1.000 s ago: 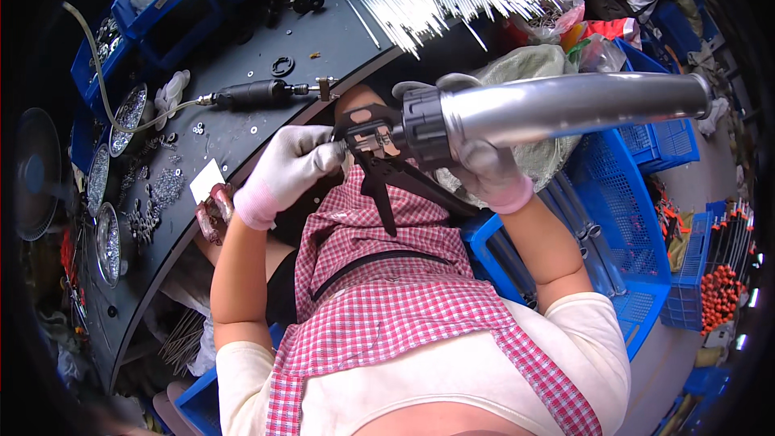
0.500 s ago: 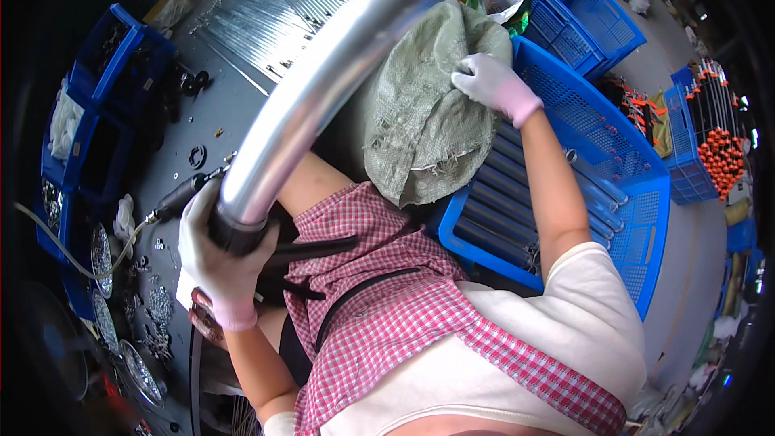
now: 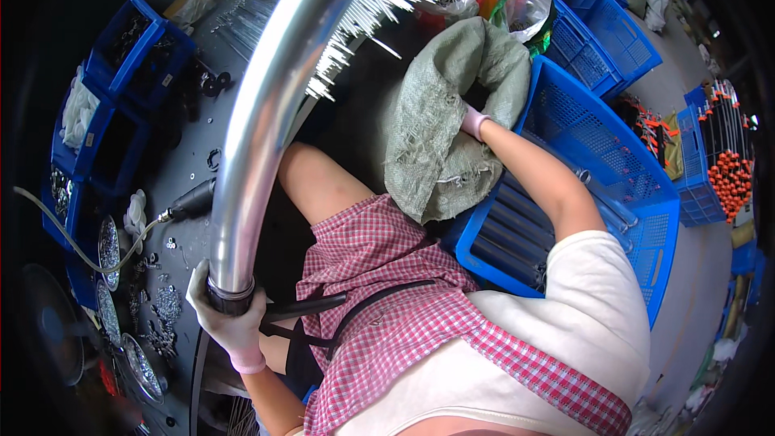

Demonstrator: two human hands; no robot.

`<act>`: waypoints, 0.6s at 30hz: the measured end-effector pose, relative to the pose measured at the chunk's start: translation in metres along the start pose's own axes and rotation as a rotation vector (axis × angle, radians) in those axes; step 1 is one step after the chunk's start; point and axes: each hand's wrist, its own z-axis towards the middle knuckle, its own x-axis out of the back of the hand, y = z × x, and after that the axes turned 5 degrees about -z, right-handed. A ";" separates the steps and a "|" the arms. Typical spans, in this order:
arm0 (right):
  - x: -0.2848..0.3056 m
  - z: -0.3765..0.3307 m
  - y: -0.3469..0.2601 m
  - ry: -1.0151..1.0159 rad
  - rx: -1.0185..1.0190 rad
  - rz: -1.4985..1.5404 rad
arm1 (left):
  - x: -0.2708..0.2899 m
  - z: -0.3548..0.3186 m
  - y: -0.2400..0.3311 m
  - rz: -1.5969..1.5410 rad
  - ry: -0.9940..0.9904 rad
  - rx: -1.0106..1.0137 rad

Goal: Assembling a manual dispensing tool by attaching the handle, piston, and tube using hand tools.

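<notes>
A thick, shiny metal tube (image 3: 262,113) with a gentle bend stands up in front of me. My gloved left hand (image 3: 228,321) is wrapped round its lower end, at a black collar (image 3: 229,297). To the right, a grey-green woven sack (image 3: 424,133) slumps with its mouth gaping upward. My right hand (image 3: 475,122) reaches into that mouth; only the glove's cuff end shows, and the fingers are hidden inside. A black bar (image 3: 311,307) juts out beside my left hand, over the checked apron.
A blue crate (image 3: 663,218) at right holds dark and clear tubes. On the left bench lie a corded power screwdriver (image 3: 192,200), loose hardware and metal dishes (image 3: 142,367). Blue bins (image 3: 133,48) line the far left. Thin metal rods (image 3: 387,0) fan out beyond the tube.
My right hand has gone from the sack's outer top into its mouth, which now gapes wider. The tube has swung more upright, its lower end coming nearer to me with my left hand.
</notes>
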 end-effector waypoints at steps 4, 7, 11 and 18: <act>-0.015 -0.060 0.041 0.052 -0.033 1.568 | -0.010 0.008 0.000 -0.019 -0.100 -0.013; -0.003 -0.055 0.021 0.175 -0.148 1.283 | -0.006 0.004 -0.008 -0.032 -0.143 -0.044; -0.016 -0.032 0.014 0.068 -0.009 1.235 | -0.002 0.003 -0.003 -0.117 -0.183 0.008; -0.007 -0.139 0.090 0.395 -0.837 1.529 | 0.026 -0.002 0.001 -0.058 -0.169 -0.081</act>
